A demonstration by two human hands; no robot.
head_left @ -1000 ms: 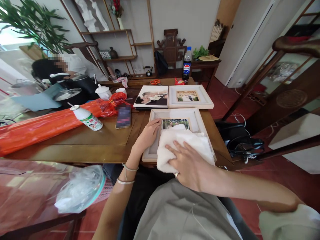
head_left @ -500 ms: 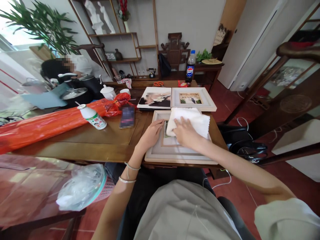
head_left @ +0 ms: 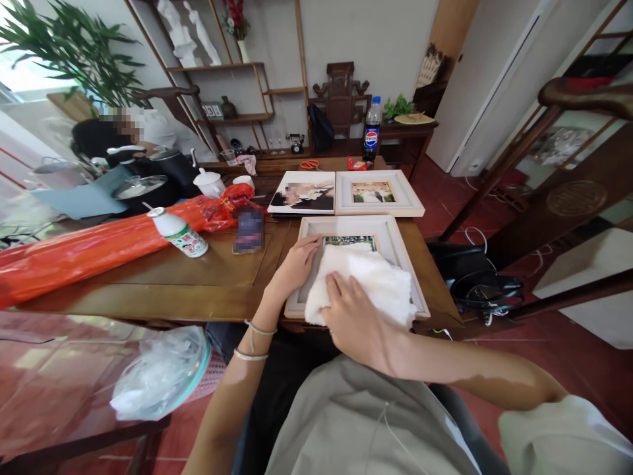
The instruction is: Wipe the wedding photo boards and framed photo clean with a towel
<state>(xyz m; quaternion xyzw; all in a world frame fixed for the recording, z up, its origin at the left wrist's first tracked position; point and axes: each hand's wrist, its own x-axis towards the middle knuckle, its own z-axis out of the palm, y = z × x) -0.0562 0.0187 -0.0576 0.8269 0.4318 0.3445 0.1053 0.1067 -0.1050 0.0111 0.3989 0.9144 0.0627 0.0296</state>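
Observation:
A picture frame (head_left: 413, 280) with a pale wide border lies flat at the table's front edge. Across its lower part is spread a fluffy white cloth (head_left: 380, 277), hiding most of the photo (head_left: 346, 241) inside. My right hand (head_left: 349, 313) grips and presses this cloth from above, fingers somewhat apart and thumb near the cloth's lower left edge. On the frame's left side rests my left hand (head_left: 299, 264), open, fingers stretched toward the photo's upper left corner.
Behind lie another framed photo (head_left: 415, 198) and a photo panel (head_left: 301, 198). A phone (head_left: 248, 231), a white bottle with a straw (head_left: 178, 232) and a long red plastic-wrapped bundle (head_left: 99, 257) are leftward. A cola bottle (head_left: 371, 135) stands at the back. Across the table sits a person (head_left: 163, 128).
My right hand has drawn the cloth down toward me and slightly left, baring the photo's top strip and the frame's upper border. My left hand stays on the frame's left side.

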